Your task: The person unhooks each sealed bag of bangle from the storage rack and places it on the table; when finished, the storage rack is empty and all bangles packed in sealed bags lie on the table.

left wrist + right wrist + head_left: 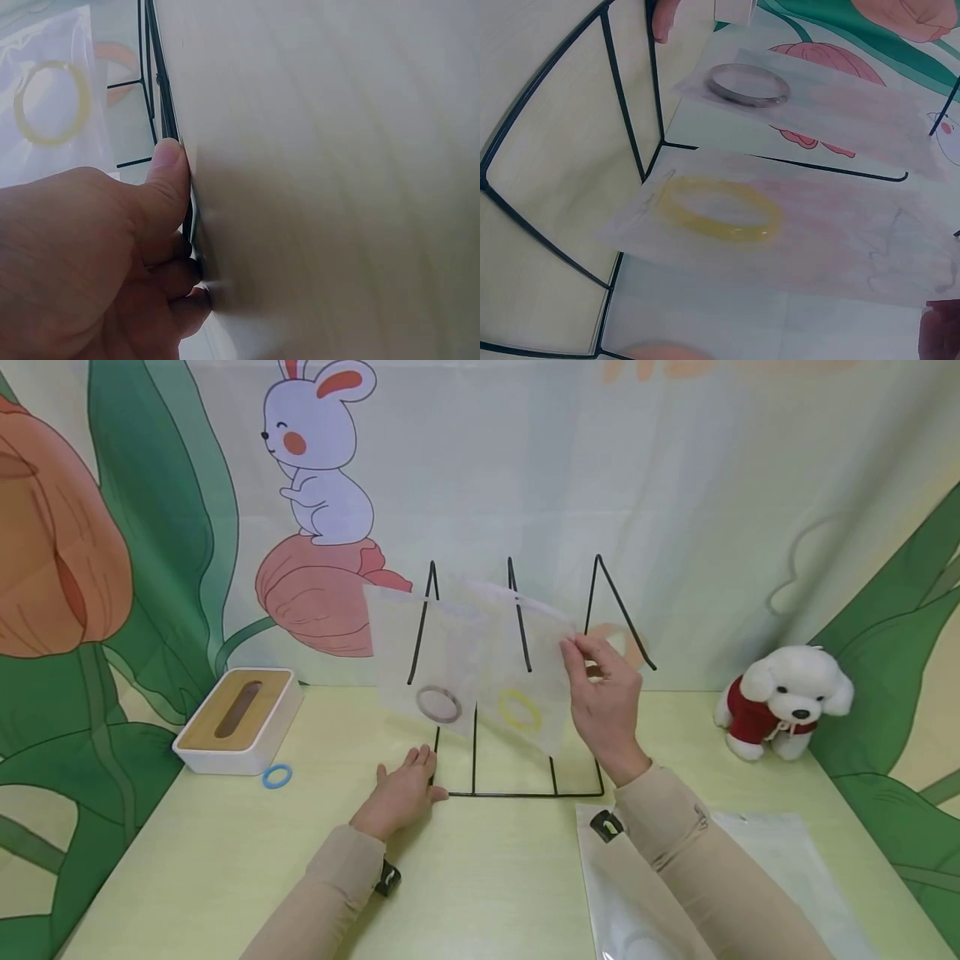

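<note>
A black wire rack with three slanting prongs stands on the table. My left hand presses at its front left corner, thumb along the base wire and fingertips on the table. On the left prong hangs a clear plastic bag with a grey bangle inside. Another clear bag, with a yellow bangle, hangs at the middle prong. My right hand pinches this bag's right edge between thumb and finger. The right prong carries no bag.
A white tissue box with a wooden lid stands at the left, a blue ring beside it. At the right sits a plush dog. A large clear plastic bag lies under my right forearm. A printed curtain hangs behind.
</note>
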Available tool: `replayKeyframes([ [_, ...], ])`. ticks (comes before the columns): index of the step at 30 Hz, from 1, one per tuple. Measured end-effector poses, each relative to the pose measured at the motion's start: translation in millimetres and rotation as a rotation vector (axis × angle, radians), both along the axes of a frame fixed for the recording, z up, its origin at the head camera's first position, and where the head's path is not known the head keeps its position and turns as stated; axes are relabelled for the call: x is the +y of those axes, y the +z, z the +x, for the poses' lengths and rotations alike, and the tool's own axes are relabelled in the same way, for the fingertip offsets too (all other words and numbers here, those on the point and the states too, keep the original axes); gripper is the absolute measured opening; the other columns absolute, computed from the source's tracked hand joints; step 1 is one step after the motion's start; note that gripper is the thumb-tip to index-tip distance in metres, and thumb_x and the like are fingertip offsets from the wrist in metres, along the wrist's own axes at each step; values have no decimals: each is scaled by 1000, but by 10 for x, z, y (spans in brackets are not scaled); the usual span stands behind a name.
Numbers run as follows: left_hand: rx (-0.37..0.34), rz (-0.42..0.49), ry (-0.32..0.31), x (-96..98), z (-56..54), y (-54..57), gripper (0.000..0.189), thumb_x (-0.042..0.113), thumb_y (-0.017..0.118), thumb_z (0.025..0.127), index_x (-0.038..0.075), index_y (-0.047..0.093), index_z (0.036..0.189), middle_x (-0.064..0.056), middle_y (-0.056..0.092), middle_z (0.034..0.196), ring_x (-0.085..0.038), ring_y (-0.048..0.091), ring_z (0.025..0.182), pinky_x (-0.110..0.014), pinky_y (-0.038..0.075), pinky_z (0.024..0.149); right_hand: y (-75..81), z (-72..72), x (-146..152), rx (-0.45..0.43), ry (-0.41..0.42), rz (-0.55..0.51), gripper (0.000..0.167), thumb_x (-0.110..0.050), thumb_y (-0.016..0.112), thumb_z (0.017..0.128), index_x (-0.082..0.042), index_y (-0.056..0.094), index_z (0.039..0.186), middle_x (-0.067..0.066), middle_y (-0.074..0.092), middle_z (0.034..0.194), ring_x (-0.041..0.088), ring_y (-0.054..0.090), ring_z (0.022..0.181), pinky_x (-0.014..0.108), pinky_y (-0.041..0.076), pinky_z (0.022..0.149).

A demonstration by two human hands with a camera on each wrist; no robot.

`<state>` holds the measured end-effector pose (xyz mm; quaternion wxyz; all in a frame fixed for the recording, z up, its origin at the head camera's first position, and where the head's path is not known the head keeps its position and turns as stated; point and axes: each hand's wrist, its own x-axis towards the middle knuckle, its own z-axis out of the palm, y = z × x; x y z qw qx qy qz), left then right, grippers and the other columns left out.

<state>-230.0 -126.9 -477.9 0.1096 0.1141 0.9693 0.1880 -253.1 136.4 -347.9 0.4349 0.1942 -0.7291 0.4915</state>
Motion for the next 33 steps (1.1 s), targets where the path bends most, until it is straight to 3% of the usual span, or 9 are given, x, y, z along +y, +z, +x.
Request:
replayKeyframes([
  [10,-5,-3,6,8,3,-7,73,36,57,97,0,25,152,-15,16,160,-30,13,147,-72,9,107,39,124,-6,-6,-14,-78,16,-12,68,92,0,75,100,10,74,90,9,61,70,13,43,53],
  [33,17,-8,-3,5,14,0,71,35,57,98,-2,28,151,-17,18,159,-31,15,147,-72,9,107,74,464,33,94,-19,-86,10,-1,69,87,1,74,95,11,72,81,5,59,67,15,46,57],
])
